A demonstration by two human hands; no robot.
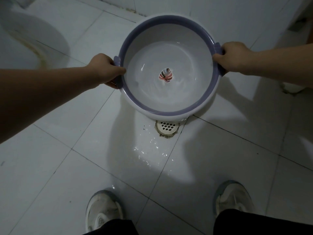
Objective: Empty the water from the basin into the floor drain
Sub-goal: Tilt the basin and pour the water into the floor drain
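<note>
A round white basin (169, 106) with a purple rim is held above the tiled floor, with rippling water and a leaf picture at its bottom. My left hand (105, 70) grips its left handle and my right hand (235, 56) grips its right handle. The white grated floor drain (167, 127) lies just below the basin's near edge, partly hidden by it. A wet patch of water (149, 153) glistens on the tile in front of the drain.
A white toilet (28, 41) stands at the far left. My two white shoes (103, 209) (234, 197) are planted on the tiles near the bottom. White tiled walls rise behind the basin.
</note>
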